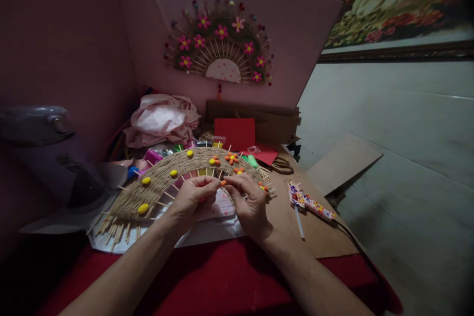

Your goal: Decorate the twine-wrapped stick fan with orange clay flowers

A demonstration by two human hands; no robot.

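Observation:
My left hand (196, 199) and my right hand (250, 203) meet fingertip to fingertip, both closed in a pinch. Between them shows a small orange piece (223, 183), perhaps soft clay, mostly hidden by my fingers. Just beyond lies a half-round fan (166, 170) of twine woven over thin sticks. Yellow ovals (143, 209) dot its left side. Towards its right, orange petals surround yellow centres, as on the flower (231, 158) near the top. A spotted pale half-circle (222, 206) at the fan's base is partly covered by my hands.
A flower-patterned glue gun (311, 202) lies on cardboard (314, 234) to the right, its cord trailing off the edge. Loose sticks (114, 231) lie at left, crumpled pink cloth (163, 118) behind. A finished-looking fan (220, 39) hangs above; a grey lamp-like device (37, 126) stands left.

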